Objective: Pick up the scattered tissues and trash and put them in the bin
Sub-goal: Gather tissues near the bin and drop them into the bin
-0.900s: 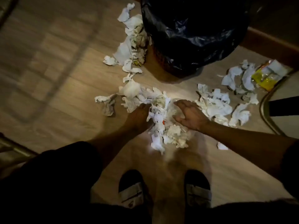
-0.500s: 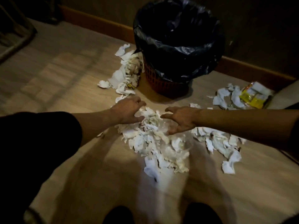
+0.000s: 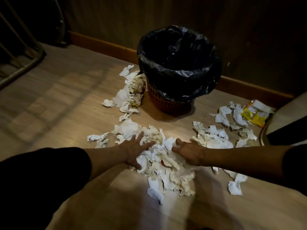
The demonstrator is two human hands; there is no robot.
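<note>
We reached our left hand (image 3: 135,151) out low over the floor (image 3: 58,103), fingers spread wide and flat against the left flank of the middle heap of tissues (image 3: 163,165), gripping nothing. Our right hand (image 3: 188,151) lay on the heap's other side, palm turned inward, fingers loosely parted and slightly curled, also holding nothing. Half a second earlier both hands sat closer together on the pile with the fingers more bent; since then they had spread apart and the view had lifted a little, so the bin showed whole. More tissues (image 3: 131,92) lay against the left foot of the bin (image 3: 178,67), which stood beyond the heap by the wall, lined with a black bag. Further tissues (image 3: 214,138) lay right of our hands, and near the far right sat a yellow wrapper (image 3: 255,116); its print was too blurred to read
</note>
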